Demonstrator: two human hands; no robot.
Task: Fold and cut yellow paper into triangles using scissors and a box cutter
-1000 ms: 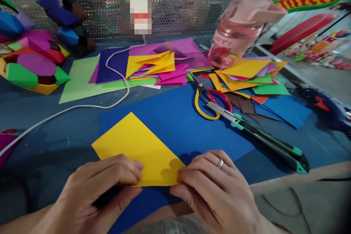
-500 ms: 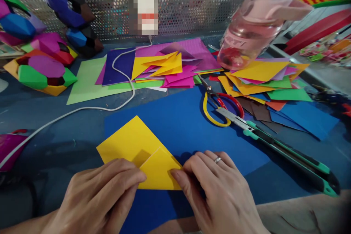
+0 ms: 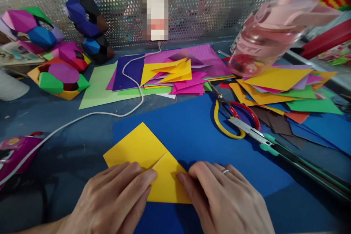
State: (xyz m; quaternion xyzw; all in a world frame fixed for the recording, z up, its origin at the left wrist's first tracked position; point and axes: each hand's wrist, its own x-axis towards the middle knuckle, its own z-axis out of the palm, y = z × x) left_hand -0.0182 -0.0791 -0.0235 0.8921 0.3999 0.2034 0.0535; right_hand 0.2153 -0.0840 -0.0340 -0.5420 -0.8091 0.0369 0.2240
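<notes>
A sheet of yellow paper (image 3: 137,144) lies on a blue sheet (image 3: 203,131), with one corner folded over toward its middle. My left hand (image 3: 117,193) presses its fingertips together on the edge of the folded flap. At the paper's right corner, my right hand (image 3: 222,193), wearing a ring, pinches the fold between thumb and fingers. Scissors (image 3: 248,111) with one yellow and one red handle lie beyond my right hand. Across their handles rests the blade end of a green and black utility knife (image 3: 274,146).
Stacks of coloured paper (image 3: 279,80) and folded pieces (image 3: 175,71) lie behind. A pink bottle (image 3: 265,40) stands back right. Folded paper models (image 3: 64,76) sit at left. A white cable (image 3: 93,113) runs to a blurred-out phone (image 3: 156,11) against the mesh panel (image 3: 197,14).
The view has shifted, so most things sit lower and further right. My left fingers have slid up along the flap and lie flatter against the paper. My right hand keeps its pinch.
</notes>
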